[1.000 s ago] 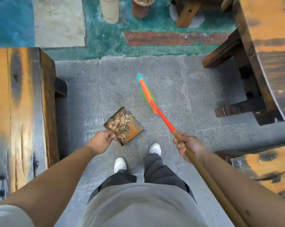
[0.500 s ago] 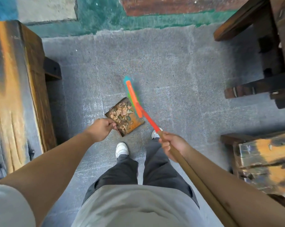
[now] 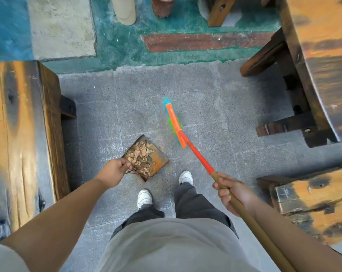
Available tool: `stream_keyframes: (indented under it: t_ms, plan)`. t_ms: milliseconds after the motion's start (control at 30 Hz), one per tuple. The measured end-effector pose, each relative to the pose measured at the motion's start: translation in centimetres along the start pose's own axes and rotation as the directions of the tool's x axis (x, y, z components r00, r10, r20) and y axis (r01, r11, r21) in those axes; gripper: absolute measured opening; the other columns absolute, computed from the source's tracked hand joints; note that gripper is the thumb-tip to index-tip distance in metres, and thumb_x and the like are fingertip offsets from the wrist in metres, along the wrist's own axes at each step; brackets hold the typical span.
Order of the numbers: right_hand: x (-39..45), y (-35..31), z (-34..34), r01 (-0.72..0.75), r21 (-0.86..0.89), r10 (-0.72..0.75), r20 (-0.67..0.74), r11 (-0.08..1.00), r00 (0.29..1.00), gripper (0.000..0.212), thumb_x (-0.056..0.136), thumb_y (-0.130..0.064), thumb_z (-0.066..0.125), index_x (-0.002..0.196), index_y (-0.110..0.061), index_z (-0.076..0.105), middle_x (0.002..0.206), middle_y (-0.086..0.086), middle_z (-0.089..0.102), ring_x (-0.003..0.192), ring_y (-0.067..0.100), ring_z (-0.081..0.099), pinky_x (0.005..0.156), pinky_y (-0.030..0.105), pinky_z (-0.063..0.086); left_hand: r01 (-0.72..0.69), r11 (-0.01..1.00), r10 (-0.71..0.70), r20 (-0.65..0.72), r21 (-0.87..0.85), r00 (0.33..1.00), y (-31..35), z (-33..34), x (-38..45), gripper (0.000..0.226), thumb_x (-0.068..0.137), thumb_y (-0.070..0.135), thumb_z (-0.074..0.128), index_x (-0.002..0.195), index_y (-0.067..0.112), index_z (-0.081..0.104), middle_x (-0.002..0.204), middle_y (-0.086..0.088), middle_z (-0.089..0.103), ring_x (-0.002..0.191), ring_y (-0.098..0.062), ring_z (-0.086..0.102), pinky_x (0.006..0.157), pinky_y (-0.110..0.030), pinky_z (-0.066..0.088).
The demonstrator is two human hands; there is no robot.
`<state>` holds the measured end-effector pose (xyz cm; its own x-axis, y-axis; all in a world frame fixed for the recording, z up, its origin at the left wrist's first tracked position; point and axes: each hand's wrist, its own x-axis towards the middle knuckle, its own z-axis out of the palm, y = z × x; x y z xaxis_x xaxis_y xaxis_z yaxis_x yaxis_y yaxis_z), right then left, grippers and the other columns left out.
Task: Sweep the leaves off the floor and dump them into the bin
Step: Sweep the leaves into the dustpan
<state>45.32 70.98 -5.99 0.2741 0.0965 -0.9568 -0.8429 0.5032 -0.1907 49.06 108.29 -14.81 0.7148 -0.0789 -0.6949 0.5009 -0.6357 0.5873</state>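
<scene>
A rusty orange dustpan [image 3: 160, 163] rests on the grey stone floor just ahead of my feet, filled with dry brown leaves [image 3: 141, 156]. My left hand [image 3: 115, 170] is closed on its thin handle at the pan's near left corner. My right hand [image 3: 230, 191] grips the wooden shaft of a broom [image 3: 193, 148] with an orange neck. The broom's orange head with blue and green bristles [image 3: 173, 123] sits to the right of the dustpan, apart from it. No bin is in sight.
A long wooden bench [image 3: 22, 138] runs along the left. Dark wooden furniture [image 3: 313, 75] stands at the right, with another wooden block [image 3: 311, 201] near my right arm. Two pots [image 3: 125, 10] stand on the painted green floor beyond. My white shoes [image 3: 144, 198] are below the dustpan.
The broom head swung in against the dustpan, then back out to the right and forward. The dustpan stayed in my left hand. The view tilted down and back up.
</scene>
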Motion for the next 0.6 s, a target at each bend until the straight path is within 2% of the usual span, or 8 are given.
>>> stream_keyframes:
  t_ms: [133,267,367,467,533,600]
  plan:
    - [-0.3,-2.4,1.3,0.047,0.016,-0.048,0.026,0.999,0.999,0.028,0.101,-0.007,0.035,0.118,-0.011,0.057,0.07,0.007,0.045,0.032,0.003,0.034,0.029,0.009,0.027,-0.024,1.0,0.024,-0.028,0.005,0.999,1.5,-3.0,-1.3,0.029,0.099,0.023,0.046,0.075,0.021,0.061,0.053,-0.002,0.038,0.048,-0.015,0.033,0.046,-0.025,0.029]
    - [0.7,-6.1,3.4,0.055,0.036,-0.056,0.051,0.998,0.997,0.026,0.101,-0.009,0.037,0.118,-0.013,0.056,0.068,0.006,0.047,0.033,0.004,0.033,0.028,0.01,0.028,-0.014,0.999,0.01,-0.111,-0.035,0.994,4.1,-7.0,-0.9,0.027,0.099,0.022,0.046,0.076,0.019,0.06,0.053,-0.001,0.035,0.047,-0.015,0.03,0.044,-0.025,0.026]
    - [2.5,-10.4,5.5,0.046,0.014,-0.046,0.076,0.999,0.996,0.025,0.101,-0.01,0.039,0.119,-0.013,0.056,0.068,0.007,0.049,0.033,0.004,0.035,0.027,0.012,0.03,0.014,0.998,-0.024,-0.168,-0.061,0.985,7.3,-10.3,1.3,0.028,0.099,0.021,0.045,0.076,0.017,0.061,0.056,-0.005,0.04,0.052,-0.016,0.035,0.044,-0.024,0.028]
    - [4.6,-16.0,8.2,0.045,-0.039,-0.041,0.1,0.998,0.994,0.024,0.101,-0.009,0.04,0.118,-0.013,0.057,0.069,0.008,0.05,0.033,0.005,0.037,0.028,0.012,0.031,0.029,0.997,-0.046,-0.223,-0.075,0.974,11.6,-13.7,4.3,0.028,0.099,0.02,0.046,0.076,0.016,0.062,0.054,0.001,0.045,0.05,-0.017,0.038,0.051,-0.027,0.03]
    - [5.3,-19.4,10.0,0.039,-0.075,-0.03,0.117,0.996,0.993,0.024,0.101,-0.009,0.04,0.117,-0.012,0.058,0.069,0.008,0.05,0.033,0.005,0.038,0.027,0.012,0.03,0.025,0.998,-0.042,-0.261,-0.066,0.965,14.2,-15.6,5.8,0.029,0.099,0.02,0.047,0.073,0.018,0.062,0.057,0.005,0.051,0.051,-0.013,0.044,0.053,-0.026,0.034]
    - [5.8,-23.1,12.3,0.04,-0.104,-0.024,0.153,0.994,0.988,0.026,0.1,-0.007,0.04,0.119,-0.009,0.058,0.068,0.009,0.051,0.033,0.006,0.039,0.027,0.012,0.031,0.008,0.998,-0.026,-0.313,-0.06,0.949,16.9,-17.8,7.4,0.031,0.098,0.02,0.048,0.07,0.02,0.061,0.048,0.011,0.052,0.043,-0.001,0.046,0.045,-0.014,0.033]
